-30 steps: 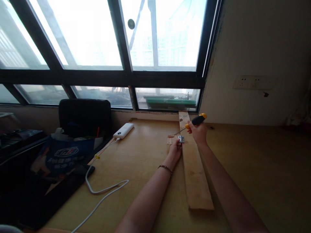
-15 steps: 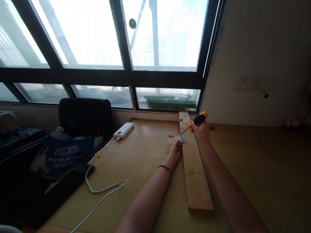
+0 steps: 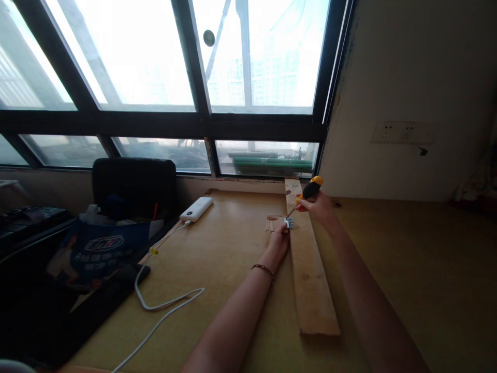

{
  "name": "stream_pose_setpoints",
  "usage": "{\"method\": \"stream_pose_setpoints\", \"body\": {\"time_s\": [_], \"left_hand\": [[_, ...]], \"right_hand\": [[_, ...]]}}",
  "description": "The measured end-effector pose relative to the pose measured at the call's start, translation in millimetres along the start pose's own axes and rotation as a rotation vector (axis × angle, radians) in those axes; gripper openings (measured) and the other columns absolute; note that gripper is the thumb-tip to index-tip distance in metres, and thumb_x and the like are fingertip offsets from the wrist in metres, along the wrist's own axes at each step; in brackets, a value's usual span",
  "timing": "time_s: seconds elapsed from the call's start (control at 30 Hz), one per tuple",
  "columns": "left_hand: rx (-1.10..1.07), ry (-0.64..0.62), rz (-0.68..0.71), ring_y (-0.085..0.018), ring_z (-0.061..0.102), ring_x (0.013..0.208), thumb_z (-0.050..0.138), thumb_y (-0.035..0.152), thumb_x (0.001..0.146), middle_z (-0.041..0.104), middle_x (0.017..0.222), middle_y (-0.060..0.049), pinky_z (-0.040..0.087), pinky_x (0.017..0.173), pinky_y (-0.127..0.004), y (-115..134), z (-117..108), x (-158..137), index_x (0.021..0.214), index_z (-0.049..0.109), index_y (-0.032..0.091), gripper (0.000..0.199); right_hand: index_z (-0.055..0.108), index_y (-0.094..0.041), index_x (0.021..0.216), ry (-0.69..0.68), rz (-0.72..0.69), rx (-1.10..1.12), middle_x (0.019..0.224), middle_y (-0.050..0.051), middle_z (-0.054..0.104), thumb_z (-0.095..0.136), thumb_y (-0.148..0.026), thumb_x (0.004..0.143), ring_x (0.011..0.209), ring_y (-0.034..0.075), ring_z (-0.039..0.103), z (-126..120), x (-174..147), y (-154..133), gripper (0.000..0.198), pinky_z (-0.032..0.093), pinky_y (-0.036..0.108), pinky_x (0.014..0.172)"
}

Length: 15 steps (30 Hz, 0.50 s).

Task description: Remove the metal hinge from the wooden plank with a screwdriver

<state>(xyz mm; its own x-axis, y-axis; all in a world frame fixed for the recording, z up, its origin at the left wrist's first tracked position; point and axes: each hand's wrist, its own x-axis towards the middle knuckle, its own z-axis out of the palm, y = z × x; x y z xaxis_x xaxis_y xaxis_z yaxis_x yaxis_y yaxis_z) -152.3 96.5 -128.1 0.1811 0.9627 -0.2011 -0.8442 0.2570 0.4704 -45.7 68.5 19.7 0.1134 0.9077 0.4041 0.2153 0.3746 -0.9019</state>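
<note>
A black-and-yellow screwdriver (image 3: 311,188) slants to a silver hinge (image 3: 289,223); a wooden plank (image 3: 312,280) lies flat, partly beneath it.

A yellowish table (image 3: 217,243) bears a long plank (image 3: 313,280), a white power bank (image 3: 196,209) and a cable (image 3: 150,310).

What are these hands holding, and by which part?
The right hand holds a screwdriver by the shaft end of its handle. The left hand is at a small wood piece and metal fitting; its exact grip cannot be told.
</note>
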Motion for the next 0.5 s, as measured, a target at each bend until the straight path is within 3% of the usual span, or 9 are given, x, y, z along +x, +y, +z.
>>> {"method": "stream_pose_setpoints", "body": {"time_s": [0.1, 0.33, 0.5], "left_hand": [[-0.007, 0.007, 0.006, -0.015, 0.062, 0.067, 0.059, 0.010, 0.069, 0.066, 0.073, -0.006, 0.048, 0.076, -0.029, 0.5, 0.4, -0.4, 0.075, 0.061, 0.010, 0.007], [-0.004, 0.027, 0.019, -0.015, 0.062, 0.068, 0.059, 0.009, 0.069, 0.066, 0.075, -0.008, 0.049, 0.074, -0.028, 0.7, 1.6, -1.8, 0.073, 0.059, 0.010, 0.005], [0.079, 0.038, 0.049, -0.015, 0.062, 0.069, 0.060, 0.012, 0.068, 0.066, 0.077, -0.007, 0.049, 0.071, -0.027, 1.6, 0.1, -1.9, 0.076, 0.059, 0.011, 0.007]], "right_hand": [[0.048, -0.018, 0.081, -0.037, 0.016, 0.030, 0.090, 0.008, 0.067, 0.069, -0.033, 0.059, 0.052, 0.017, 0.065, -1.4, -0.5, -1.3, 0.033, 0.057, 0.029, 0.048], [0.044, -0.017, 0.087, 0.236, -0.034, -0.252, 0.075, 0.006, 0.067, 0.065, -0.035, 0.063, 0.045, 0.017, 0.063, 8.5, -5.5, -0.5, 0.036, 0.050, 0.022, 0.037], [0.043, -0.016, 0.093, 0.280, -0.014, -0.279, 0.071, 0.004, 0.066, 0.061, -0.039, 0.066, 0.042, 0.017, 0.062, 9.6, -6.3, -0.8, 0.040, 0.048, 0.021, 0.035]]}}
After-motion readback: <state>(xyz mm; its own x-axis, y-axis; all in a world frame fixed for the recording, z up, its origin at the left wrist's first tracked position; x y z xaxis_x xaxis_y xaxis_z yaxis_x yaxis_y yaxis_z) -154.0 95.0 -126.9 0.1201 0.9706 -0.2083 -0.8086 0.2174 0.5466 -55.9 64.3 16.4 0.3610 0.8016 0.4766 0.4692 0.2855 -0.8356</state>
